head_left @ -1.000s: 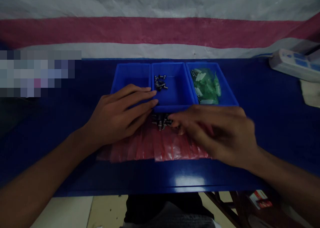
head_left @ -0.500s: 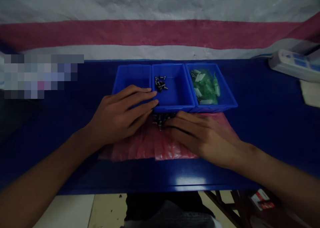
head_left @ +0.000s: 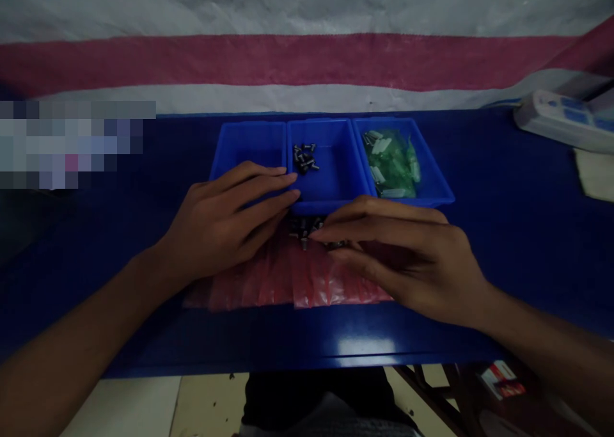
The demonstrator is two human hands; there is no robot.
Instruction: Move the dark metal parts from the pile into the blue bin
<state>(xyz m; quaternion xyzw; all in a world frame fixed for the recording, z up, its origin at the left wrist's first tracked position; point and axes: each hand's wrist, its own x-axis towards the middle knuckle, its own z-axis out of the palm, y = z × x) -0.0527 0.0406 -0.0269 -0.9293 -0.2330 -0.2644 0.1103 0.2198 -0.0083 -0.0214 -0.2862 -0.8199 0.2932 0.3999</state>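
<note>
Several black-headed screws (head_left: 304,230) lie on pink plastic bags (head_left: 278,282) in front of the trays. My right hand (head_left: 403,251) reaches over them with its fingers apart, the tips touching the pile. My left hand (head_left: 230,222) has its fingers spread, lying over the front of the left blue tray (head_left: 254,127) and reaching the edge of the middle blue tray (head_left: 330,205). More screws (head_left: 304,158) rest in the left part of the middle tray. The right blue tray (head_left: 436,200) contains a green bag (head_left: 396,165) and pale pieces.
A white power strip (head_left: 559,117) stands at the right back of the blue table (head_left: 508,232). A striped sheet (head_left: 307,59) hangs behind. Something blurred out is at the far left.
My right hand has opened wider and its back has shifted right, uncovering more of the screw pile. The left hand stays nearly in place. The view has shifted slightly.
</note>
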